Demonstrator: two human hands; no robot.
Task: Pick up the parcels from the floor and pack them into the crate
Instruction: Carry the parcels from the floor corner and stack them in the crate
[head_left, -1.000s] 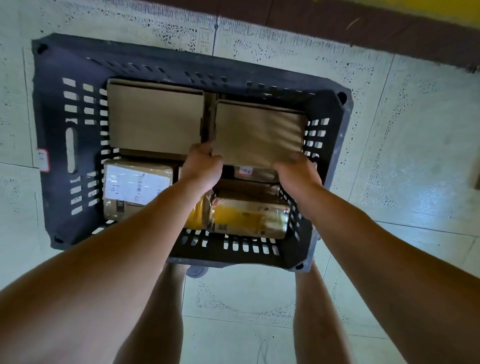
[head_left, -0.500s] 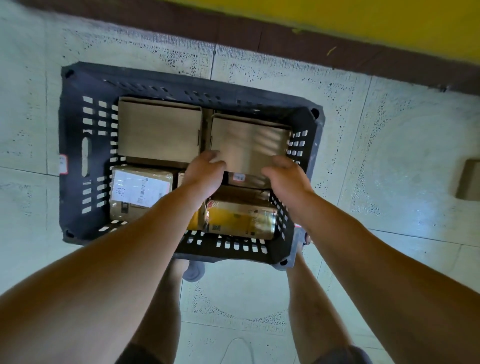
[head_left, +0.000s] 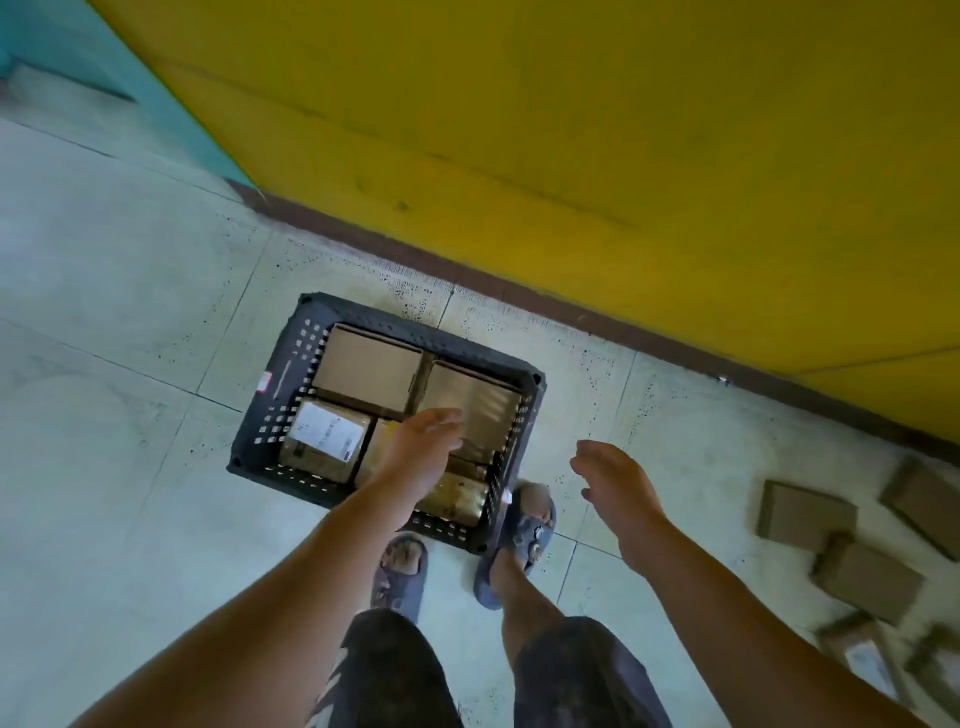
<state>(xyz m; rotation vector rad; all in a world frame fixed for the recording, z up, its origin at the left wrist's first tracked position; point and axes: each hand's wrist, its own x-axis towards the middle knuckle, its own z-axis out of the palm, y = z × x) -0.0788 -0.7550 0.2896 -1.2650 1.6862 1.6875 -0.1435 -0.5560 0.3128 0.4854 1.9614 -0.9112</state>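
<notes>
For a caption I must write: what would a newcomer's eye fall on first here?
First the big yellow wall across the top, then the dark slotted crate on the floor below it, packed with cardboard parcels. The person's left hand hangs open over the crate, the right hand open beside it, both empty. Loose parcels lie on the floor at right.

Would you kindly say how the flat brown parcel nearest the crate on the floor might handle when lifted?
The flat brown parcel looks like square-edged cardboard, so probably stiff, not floppy. It lies flat and thin, so rolling seems unlikely. Its matte surface probably isn't slippery.
</notes>
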